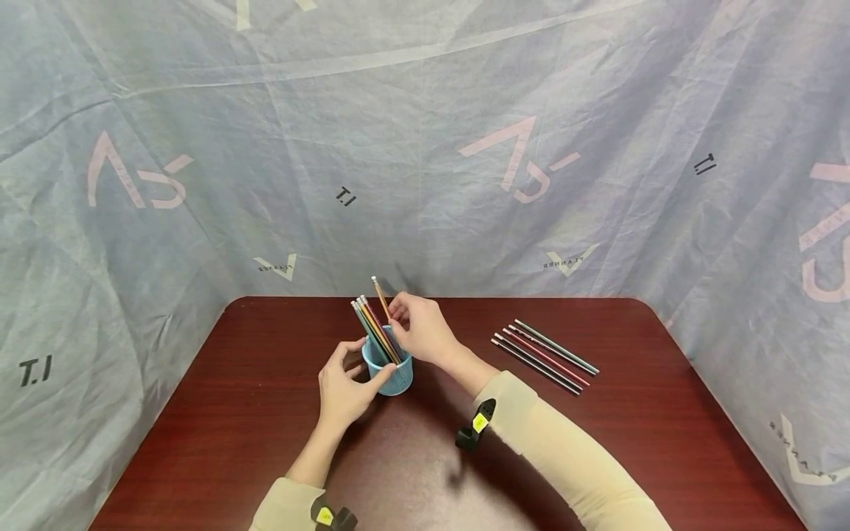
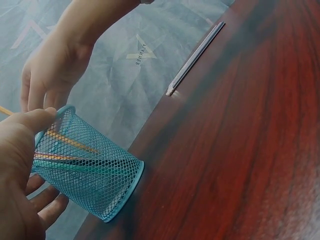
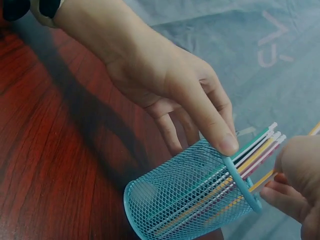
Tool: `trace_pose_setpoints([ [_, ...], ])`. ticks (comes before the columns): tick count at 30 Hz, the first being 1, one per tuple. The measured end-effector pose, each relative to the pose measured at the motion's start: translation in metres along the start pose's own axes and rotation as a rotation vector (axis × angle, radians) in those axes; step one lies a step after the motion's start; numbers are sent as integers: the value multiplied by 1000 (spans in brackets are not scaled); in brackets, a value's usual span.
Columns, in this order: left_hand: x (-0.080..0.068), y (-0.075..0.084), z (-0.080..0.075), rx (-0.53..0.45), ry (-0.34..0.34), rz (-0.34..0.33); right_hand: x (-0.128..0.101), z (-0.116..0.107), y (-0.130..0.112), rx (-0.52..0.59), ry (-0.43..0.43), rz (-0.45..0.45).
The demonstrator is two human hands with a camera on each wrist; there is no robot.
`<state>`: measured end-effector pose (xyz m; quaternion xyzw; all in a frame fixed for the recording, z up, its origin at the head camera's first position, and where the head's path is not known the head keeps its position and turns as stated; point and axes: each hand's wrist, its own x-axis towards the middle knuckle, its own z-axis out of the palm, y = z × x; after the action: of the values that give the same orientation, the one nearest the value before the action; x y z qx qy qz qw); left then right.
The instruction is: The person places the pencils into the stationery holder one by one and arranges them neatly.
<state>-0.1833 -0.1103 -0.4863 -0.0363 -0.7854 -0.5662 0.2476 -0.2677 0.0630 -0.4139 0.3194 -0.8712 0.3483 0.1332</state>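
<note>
A light-blue wire-mesh pencil cup (image 1: 398, 382) stands on the table, with several pencils (image 3: 260, 145) leaning in it, their white ends up. My left hand (image 1: 345, 387) holds the cup, thumb at the rim and fingers round the far side. In the right wrist view the left thumb lies over the cup's rim. Above the opening, my right hand (image 1: 423, 328) pinches a yellow-orange pencil (image 1: 380, 293). Through the mesh in the left wrist view, this pencil's lower part (image 2: 75, 142) shows inside the cup, its lower end above the base.
To the right on the dark red wooden table (image 1: 637, 442) lie several pencils (image 1: 547, 354) side by side, slanted, in dark, red and greenish colours. A grey printed cloth (image 1: 425, 221) hangs right behind the table and along both sides.
</note>
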Motion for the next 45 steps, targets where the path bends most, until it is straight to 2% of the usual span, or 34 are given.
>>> trace_pose_setpoints([
  [9, 0, -2, -1, 7, -5, -13, 2, 7, -9, -159, -37, 12],
  [16, 1, -3, -1, -1, -15, 0, 2, 8, -15, -206, -65, 68],
  [22, 1, -4, 0, -7, -13, 1, 3, 11, -12, -212, -51, 56],
  [31, 1, -4, 0, -5, -20, -7, 3, 17, -7, -154, -30, 56],
  [38, 2, -5, 0, -19, -14, 0, 7, 21, -7, -125, 17, 43],
  [45, 0, 5, 2, -18, 6, 6, 6, 21, -5, -115, 19, 43],
])
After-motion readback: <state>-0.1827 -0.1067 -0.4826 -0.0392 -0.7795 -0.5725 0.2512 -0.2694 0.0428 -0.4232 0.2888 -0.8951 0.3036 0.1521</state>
